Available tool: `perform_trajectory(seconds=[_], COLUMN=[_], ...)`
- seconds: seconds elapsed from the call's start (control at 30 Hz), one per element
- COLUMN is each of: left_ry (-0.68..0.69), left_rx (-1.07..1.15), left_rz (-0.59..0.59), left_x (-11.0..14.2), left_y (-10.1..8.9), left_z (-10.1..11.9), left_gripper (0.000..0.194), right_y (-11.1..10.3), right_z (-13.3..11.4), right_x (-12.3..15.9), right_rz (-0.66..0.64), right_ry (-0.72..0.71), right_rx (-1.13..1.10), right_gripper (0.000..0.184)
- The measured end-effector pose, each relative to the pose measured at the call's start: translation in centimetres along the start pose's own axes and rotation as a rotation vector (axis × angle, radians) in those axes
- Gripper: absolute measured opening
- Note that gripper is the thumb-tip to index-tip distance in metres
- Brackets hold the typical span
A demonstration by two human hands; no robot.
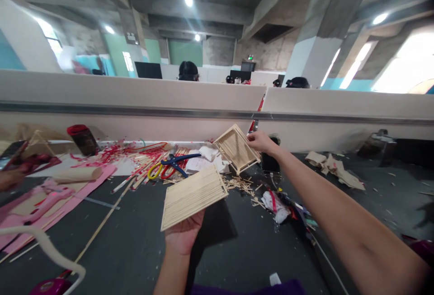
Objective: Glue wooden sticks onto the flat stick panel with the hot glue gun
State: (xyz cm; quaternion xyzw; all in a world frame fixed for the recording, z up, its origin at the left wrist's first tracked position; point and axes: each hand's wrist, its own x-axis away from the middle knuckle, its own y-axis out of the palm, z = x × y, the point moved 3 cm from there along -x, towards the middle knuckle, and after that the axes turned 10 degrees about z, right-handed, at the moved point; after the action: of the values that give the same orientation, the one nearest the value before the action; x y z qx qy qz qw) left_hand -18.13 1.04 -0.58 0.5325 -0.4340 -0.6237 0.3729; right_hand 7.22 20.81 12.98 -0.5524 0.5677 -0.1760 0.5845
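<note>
On the black tabletop (pixel 132 245), the most room is left on both sides of the left forearm (pixel 173 268); behind, reach is bounded by the white partition (pixel 135 91) with its grey rail (pixel 169 112). The slatted panel (pixel 195 198) is held tilted above the table, its near part borne from below by the left hand (pixel 185 235) (whether the fingers are clamped cannot be told, as they are hidden beneath). By the right hand (pixel 262 143), the right edge of the stick-built tray (pixel 235 150) is pinched; the tray is tilted just beyond the panel's far edge. Both pieces are made of thin, pale, wood-like sticks: the panel flat, four-sided and ridged, the tray rimmed and hollow, with a ribbed inner face. Stick offcuts (pixel 240 185) are strewn near the tray's lower corner, and a blue-handled tool (pixel 183 157) is laid beyond the panel.
</note>
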Motion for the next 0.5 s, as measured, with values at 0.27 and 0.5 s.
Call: perform_trajectory(seconds=[0.27,0.5], left_ry=[0.0,-0.008], left_rx=[-0.006,0.032], left_rz=[-0.006,0.013], left_x=[0.01,0.13], left_y=[0.09,-0.18], left_z=[0.04,0.17], left_gripper=[0.05,0.05], right_y=[0.42,0.69], right_z=[0.78,0.06], right_x=[0.74,1.03], right_rz=[-0.011,-0.001], right_ry=[0.016,-0.023], right_rx=[-0.087,0.017], right_gripper=[0.019,0.015])
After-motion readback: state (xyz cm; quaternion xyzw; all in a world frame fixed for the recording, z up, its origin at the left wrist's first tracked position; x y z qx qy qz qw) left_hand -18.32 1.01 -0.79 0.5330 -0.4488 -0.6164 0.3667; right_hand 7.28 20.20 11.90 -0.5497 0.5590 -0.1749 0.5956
